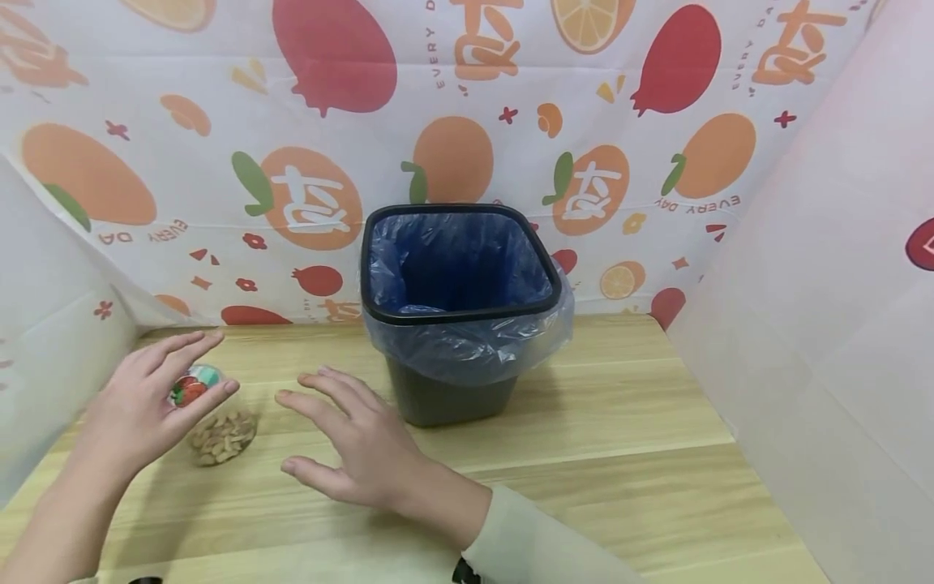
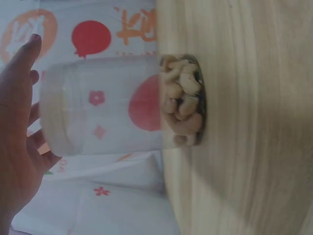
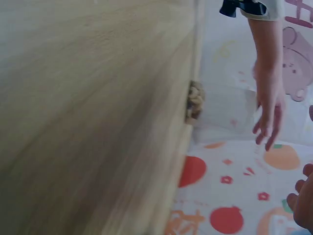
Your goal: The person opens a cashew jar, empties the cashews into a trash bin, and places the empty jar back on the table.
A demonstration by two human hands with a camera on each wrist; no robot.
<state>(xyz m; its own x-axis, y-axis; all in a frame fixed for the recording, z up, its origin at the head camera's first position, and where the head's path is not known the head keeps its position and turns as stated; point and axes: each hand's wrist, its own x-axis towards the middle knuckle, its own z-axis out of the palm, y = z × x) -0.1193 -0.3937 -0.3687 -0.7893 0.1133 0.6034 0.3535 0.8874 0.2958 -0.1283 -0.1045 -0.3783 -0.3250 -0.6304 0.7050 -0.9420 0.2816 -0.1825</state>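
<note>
Left grip (image 1: pixel 139 401) flanks clear jar (image 2: pixel 112 112), nuts (image 2: pixel 182 100) at bottom.

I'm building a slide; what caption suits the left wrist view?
Left hand near the top of a clear jar holding nuts.

Fingers loosely extended and thumb held apart, the left grip (image 1: pixel 149 389) angles up from its forearm (image 1: pixel 69 515). To its right, apart, the right grip (image 1: pixel 357 446) faces it, fingers seemingly slightly bent, right forearm (image 1: pixel 447 501) slanting behind.

makeshift booth-like setting, fruit-print sheets (image 1: pixel 394 154) as walls, wood-grain tabletop (image 1: pixel 620 397)
</note>
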